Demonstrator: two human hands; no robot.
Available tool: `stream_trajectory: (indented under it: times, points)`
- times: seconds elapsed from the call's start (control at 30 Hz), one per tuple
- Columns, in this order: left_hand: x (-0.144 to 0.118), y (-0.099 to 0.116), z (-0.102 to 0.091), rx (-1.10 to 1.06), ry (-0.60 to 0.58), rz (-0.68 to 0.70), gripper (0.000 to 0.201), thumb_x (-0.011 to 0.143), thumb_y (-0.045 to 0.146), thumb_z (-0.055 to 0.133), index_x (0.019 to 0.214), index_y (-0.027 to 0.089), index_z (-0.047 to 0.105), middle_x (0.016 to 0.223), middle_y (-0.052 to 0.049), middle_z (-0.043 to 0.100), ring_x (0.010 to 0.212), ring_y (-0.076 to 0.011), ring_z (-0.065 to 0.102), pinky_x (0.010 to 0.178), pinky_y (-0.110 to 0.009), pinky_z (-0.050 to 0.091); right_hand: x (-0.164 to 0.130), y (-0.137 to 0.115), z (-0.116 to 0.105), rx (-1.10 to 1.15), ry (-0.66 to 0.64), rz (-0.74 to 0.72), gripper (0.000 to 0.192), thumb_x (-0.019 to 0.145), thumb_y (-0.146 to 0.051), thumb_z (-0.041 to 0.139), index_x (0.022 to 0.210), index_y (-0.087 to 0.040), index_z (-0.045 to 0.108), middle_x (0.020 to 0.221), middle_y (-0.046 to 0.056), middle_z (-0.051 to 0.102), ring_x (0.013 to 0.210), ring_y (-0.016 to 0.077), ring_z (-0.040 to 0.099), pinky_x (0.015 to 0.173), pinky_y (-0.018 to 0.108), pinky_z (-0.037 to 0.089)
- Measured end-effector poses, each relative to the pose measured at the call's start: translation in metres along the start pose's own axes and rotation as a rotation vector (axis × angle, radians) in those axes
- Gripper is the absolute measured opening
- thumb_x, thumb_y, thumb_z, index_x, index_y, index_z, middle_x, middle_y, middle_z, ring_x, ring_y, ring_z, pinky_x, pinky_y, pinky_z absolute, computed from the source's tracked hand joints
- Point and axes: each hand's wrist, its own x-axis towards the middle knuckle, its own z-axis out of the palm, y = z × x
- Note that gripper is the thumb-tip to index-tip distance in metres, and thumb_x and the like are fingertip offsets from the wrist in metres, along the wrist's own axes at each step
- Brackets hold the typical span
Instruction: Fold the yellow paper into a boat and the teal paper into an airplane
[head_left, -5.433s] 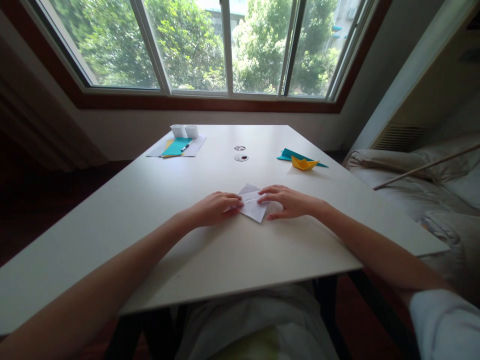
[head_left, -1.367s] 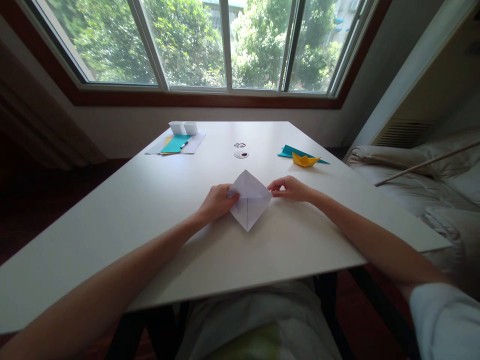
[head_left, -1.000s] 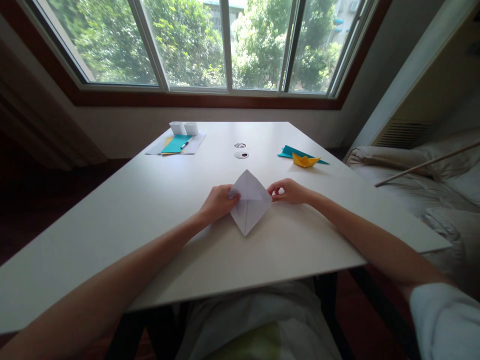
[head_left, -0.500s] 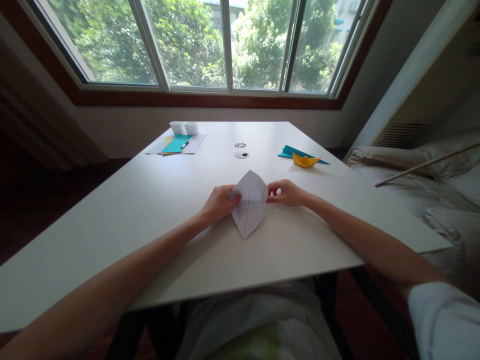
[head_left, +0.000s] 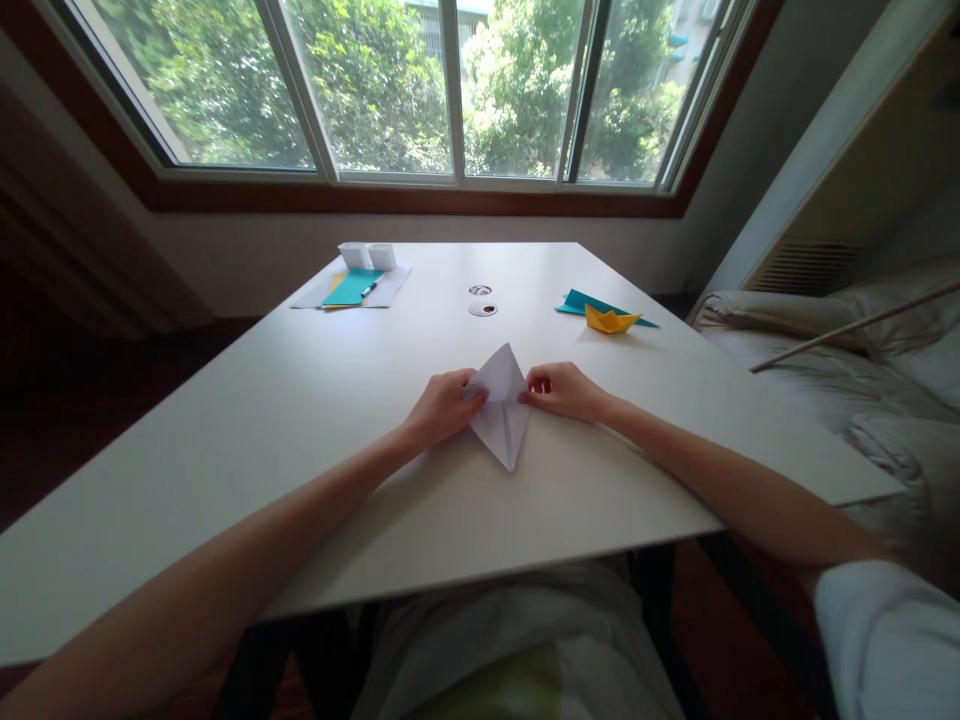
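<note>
Pinching the white folded paper (head_left: 501, 408) at both side corners, your left hand (head_left: 442, 405) and right hand (head_left: 561, 390) are mid-fold; next, flatten it squarely.

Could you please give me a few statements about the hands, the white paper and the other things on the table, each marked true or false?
1. Both hands pinch the folded white paper, the left hand on its left corner and the right hand on its right. True.
2. The yellow paper boat sits on the left side of the table. False: it is on the far right, beside a teal paper.
3. A pen lies on the teal sheet at the far left. True.
4. The white paper lies flat and unfolded. False: it is folded into a kite-like shape.
</note>
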Motion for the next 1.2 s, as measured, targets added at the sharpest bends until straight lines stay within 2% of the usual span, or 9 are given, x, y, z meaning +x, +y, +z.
stream_trajectory:
  times: [0.1,0.23,0.3,0.4,0.57,0.87,1.03,1.2]
  points:
    - [0.000,0.000,-0.006,-0.051,-0.083,0.038,0.026,0.077,0.038,0.047,0.079,0.015,0.060,0.070,0.000,0.059,0.064,-0.0137,0.051,0.057,-0.022,0.038,-0.002,0.002,-0.002,0.006,0.003,0.006,0.022,0.073,-0.039,0.058,0.072,-0.017,0.061,0.067,0.000,0.060,0.058,0.0101,0.049,0.054,0.021,0.033]
    - [0.004,-0.009,-0.027,-0.287,-0.403,0.131,0.037,0.076,0.040,0.051,0.105,0.016,0.057,0.095,-0.006,0.062,0.076,-0.0154,0.054,0.065,-0.024,0.044,-0.005,0.008,-0.004,0.015,-0.010,0.001,0.021,0.073,-0.038,0.058,0.071,-0.018,0.062,0.067,0.000,0.060,0.059,0.0104,0.049,0.055,0.021,0.034]
    - [0.007,-0.015,-0.038,-0.352,-0.461,0.126,0.040,0.074,0.034,0.053,0.110,0.017,0.056,0.103,-0.008,0.061,0.081,-0.0162,0.055,0.069,-0.025,0.045,-0.005,0.010,-0.004,0.018,-0.019,-0.001,0.022,0.073,-0.039,0.057,0.071,-0.018,0.063,0.067,0.000,0.061,0.059,0.0105,0.049,0.056,0.022,0.034]
    - [0.011,-0.024,-0.044,-0.322,-0.408,0.106,0.037,0.073,0.029,0.052,0.107,0.016,0.059,0.101,-0.009,0.062,0.084,-0.0166,0.055,0.073,-0.027,0.045,-0.005,0.012,-0.004,0.023,-0.026,0.005,0.024,0.073,-0.041,0.058,0.070,-0.018,0.063,0.066,0.000,0.060,0.059,0.0105,0.049,0.056,0.022,0.034]
    - [0.014,-0.030,-0.032,-0.153,-0.344,0.152,0.029,0.075,0.032,0.050,0.093,0.016,0.065,0.093,-0.008,0.062,0.077,-0.0146,0.054,0.063,-0.023,0.042,-0.004,0.011,-0.003,0.033,-0.023,0.010,0.026,0.072,-0.044,0.058,0.071,-0.018,0.063,0.066,0.000,0.060,0.059,0.0104,0.049,0.055,0.021,0.034]
    - [0.014,-0.032,-0.030,-0.134,-0.454,0.278,0.028,0.080,0.037,0.049,0.089,0.018,0.068,0.099,-0.010,0.059,0.088,-0.0171,0.053,0.071,-0.022,0.043,-0.004,0.012,-0.003,0.029,-0.019,0.012,0.026,0.072,-0.044,0.058,0.072,-0.018,0.063,0.067,-0.001,0.060,0.059,0.0104,0.049,0.056,0.022,0.035]
    - [0.016,-0.038,-0.027,-0.083,-0.436,0.311,0.031,0.077,0.044,0.055,0.090,0.019,0.068,0.099,-0.008,0.061,0.094,-0.0198,0.051,0.079,-0.026,0.042,-0.003,0.011,-0.003,0.025,-0.020,0.024,0.027,0.072,-0.045,0.058,0.072,-0.018,0.064,0.066,-0.001,0.059,0.058,0.0101,0.048,0.054,0.021,0.034]
    - [0.016,-0.037,-0.024,-0.079,-0.401,0.296,0.032,0.075,0.046,0.057,0.088,0.019,0.068,0.096,-0.007,0.062,0.088,-0.0188,0.053,0.077,-0.027,0.042,-0.003,0.010,-0.004,0.033,-0.024,0.037,0.028,0.071,-0.045,0.059,0.072,-0.018,0.064,0.067,-0.001,0.059,0.058,0.0102,0.048,0.054,0.021,0.034]
